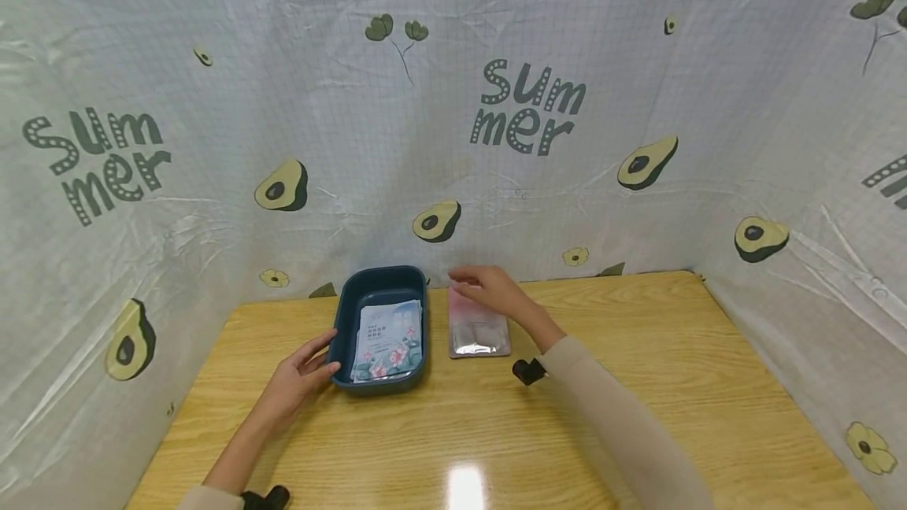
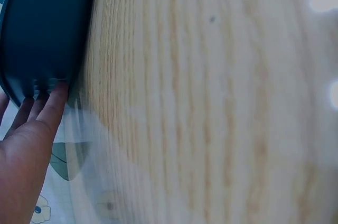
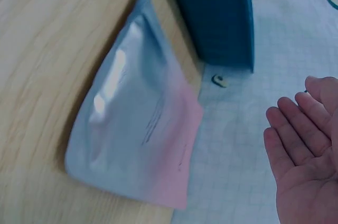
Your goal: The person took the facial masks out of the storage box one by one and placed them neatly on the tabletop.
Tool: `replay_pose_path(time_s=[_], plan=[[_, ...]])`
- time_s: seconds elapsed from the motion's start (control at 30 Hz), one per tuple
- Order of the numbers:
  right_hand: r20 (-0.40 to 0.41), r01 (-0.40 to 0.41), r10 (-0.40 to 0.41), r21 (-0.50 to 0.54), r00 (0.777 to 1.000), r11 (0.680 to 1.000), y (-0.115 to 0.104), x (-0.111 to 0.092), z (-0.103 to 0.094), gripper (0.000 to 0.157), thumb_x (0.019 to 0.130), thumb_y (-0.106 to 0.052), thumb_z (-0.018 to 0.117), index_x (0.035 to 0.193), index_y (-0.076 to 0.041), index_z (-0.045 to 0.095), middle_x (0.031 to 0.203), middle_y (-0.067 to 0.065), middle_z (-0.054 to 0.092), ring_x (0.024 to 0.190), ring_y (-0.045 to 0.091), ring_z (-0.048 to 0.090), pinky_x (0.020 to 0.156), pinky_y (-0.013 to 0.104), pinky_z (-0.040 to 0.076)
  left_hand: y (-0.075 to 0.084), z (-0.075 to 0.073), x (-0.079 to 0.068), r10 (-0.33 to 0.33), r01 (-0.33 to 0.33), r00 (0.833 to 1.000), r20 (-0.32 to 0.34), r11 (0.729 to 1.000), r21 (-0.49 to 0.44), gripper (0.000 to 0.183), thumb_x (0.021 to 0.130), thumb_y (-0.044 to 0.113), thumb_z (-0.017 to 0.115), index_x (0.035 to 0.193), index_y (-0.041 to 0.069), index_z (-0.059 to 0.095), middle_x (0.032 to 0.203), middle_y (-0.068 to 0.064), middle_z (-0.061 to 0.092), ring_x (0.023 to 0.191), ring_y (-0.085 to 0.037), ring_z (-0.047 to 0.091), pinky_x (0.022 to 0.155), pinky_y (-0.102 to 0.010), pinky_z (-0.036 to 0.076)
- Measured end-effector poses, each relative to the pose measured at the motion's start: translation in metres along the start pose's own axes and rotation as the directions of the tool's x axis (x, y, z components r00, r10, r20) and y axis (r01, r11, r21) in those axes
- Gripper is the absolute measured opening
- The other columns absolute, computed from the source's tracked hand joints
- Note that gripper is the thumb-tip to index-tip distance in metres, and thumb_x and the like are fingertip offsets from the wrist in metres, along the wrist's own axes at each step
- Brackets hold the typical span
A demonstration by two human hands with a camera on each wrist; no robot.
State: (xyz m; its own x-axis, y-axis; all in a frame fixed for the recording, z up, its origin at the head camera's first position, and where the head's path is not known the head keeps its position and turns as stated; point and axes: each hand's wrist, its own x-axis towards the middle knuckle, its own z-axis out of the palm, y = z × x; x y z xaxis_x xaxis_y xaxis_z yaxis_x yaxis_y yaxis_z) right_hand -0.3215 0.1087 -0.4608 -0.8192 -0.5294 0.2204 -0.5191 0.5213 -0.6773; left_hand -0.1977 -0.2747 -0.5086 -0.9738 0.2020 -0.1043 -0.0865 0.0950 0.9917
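A dark blue plastic bin [image 1: 379, 389] stands on the table, holding flat sachets [image 1: 388, 337] printed with pink flowers. My left hand [image 1: 303, 375] rests against the bin's left near corner. In the left wrist view its fingers [image 2: 50, 109] lie fairly straight along the bin's outer wall [image 2: 45, 34]. To the right of the bin lies a pink and silver pouch [image 1: 479, 334], its far end partly hidden under my right hand [image 1: 489, 288]. The right wrist view shows that hand [image 3: 303, 145] apart from the pouch [image 3: 137, 118], its palm bare and fingers extended.
The wooden table [image 1: 638, 368] reaches back to a white cloth [image 1: 524, 219] printed with avocados and lettering, which also hangs at both sides. Black wrist mounts [image 1: 527, 371] sit at both sleeves. Light glares off the table's front.
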Motion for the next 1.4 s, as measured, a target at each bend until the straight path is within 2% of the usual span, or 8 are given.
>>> replay_pose_path(time_s=[0.13,0.37,0.63,0.93,1.4], plan=[[0.002,0.016,-0.016,0.053,1.000,0.998,-0.008,0.006,0.001,0.036,0.103,-0.015,0.062,0.137,-0.002,0.062,0.135,0.013,0.065,0.124,0.027,0.063,0.105,0.038,0.050,0.002,0.001,-0.001,0.001,-0.001,1.000,0.003,1.000,-0.005,0.070,0.099,0.011,0.066,0.159,0.004,0.031,0.164,-0.022,0.026,0.123,0.001,0.053,0.096,-0.018,0.050],[0.004,0.045,-0.046,0.108,0.999,0.993,-0.021,0.021,0.004,0.036,0.104,-0.019,0.061,0.137,-0.005,0.063,0.135,0.009,0.066,0.124,0.022,0.062,0.104,0.030,0.050,-0.001,0.000,0.000,0.017,-0.016,1.000,0.020,0.999,-0.040,0.071,0.100,0.009,0.065,0.159,0.001,0.028,0.163,-0.022,0.025,0.126,-0.003,0.053,0.096,-0.019,0.051],[0.067,0.033,-0.047,0.191,0.997,0.981,-0.035,0.041,0.010,0.042,0.102,-0.024,0.065,0.138,-0.004,0.062,0.136,0.009,0.065,0.124,0.019,0.063,0.102,0.027,0.051,-0.003,-0.001,0.000,0.013,-0.012,1.000,0.025,0.999,-0.036,0.070,0.100,0.009,0.065,0.159,0.002,0.028,0.164,-0.022,0.024,0.127,-0.004,0.052,0.097,-0.019,0.050],[0.134,0.026,-0.048,0.162,0.990,0.986,-0.046,0.061,0.022,0.042,0.101,-0.030,0.067,0.137,-0.010,0.065,0.134,0.001,0.067,0.122,0.012,0.062,0.102,0.025,0.049,-0.005,-0.002,0.002,0.012,-0.012,1.000,0.016,0.999,-0.036,0.072,0.099,0.011,0.067,0.159,0.003,0.029,0.163,-0.022,0.024,0.121,0.003,0.056,0.097,-0.020,0.051],[0.256,-0.046,-0.009,0.206,0.967,0.977,-0.051,0.086,0.056,0.048,0.097,-0.030,0.072,0.137,-0.006,0.064,0.130,0.002,0.069,0.120,0.013,0.063,0.101,0.024,0.049,-0.003,-0.001,0.000,0.010,-0.009,1.000,0.022,0.999,-0.049,0.071,0.100,0.011,0.065,0.160,0.003,0.027,0.163,-0.023,0.022,0.122,0.003,0.055,0.097,-0.019,0.050]])
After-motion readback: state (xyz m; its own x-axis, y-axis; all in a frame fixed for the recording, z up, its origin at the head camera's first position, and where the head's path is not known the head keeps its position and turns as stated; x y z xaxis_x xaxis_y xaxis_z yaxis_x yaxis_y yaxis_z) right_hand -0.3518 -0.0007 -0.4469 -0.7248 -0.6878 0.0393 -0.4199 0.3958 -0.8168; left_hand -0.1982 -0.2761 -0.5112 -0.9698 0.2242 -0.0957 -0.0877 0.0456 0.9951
